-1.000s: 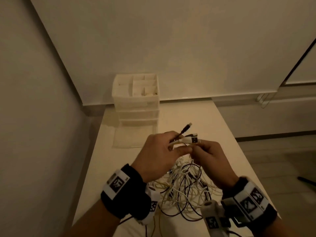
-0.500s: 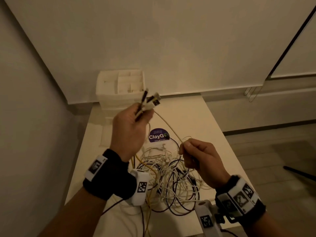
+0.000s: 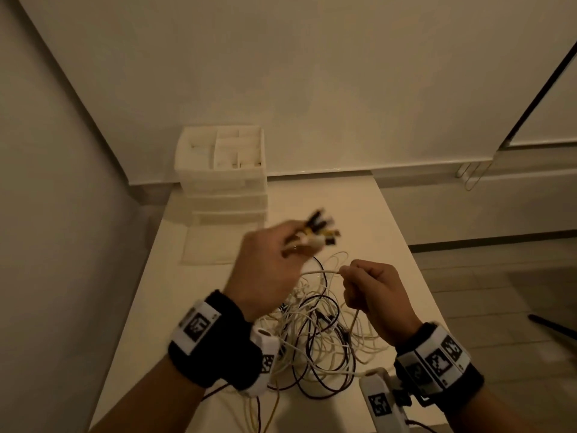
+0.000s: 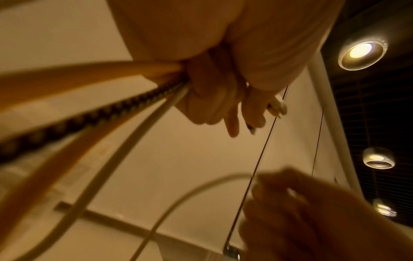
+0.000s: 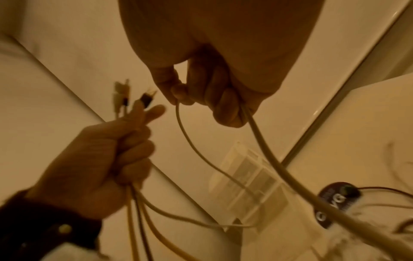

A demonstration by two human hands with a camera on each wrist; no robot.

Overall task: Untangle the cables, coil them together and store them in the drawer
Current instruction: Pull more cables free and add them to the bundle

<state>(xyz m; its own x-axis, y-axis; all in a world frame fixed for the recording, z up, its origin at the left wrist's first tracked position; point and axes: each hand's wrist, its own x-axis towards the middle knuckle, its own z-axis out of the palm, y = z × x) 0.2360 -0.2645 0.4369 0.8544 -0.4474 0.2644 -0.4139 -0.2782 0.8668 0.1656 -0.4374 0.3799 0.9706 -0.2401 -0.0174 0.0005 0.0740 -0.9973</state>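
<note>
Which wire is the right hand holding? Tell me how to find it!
Start at the white table with its messy cable pile. Above the pile, the right hand grips one pale cable. Unlike the pile's wires, it arcs through the air toward the left hand.

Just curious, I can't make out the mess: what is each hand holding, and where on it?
The left hand grips several cables just below their plugs. The right hand grips one pale cable partway along.
</note>
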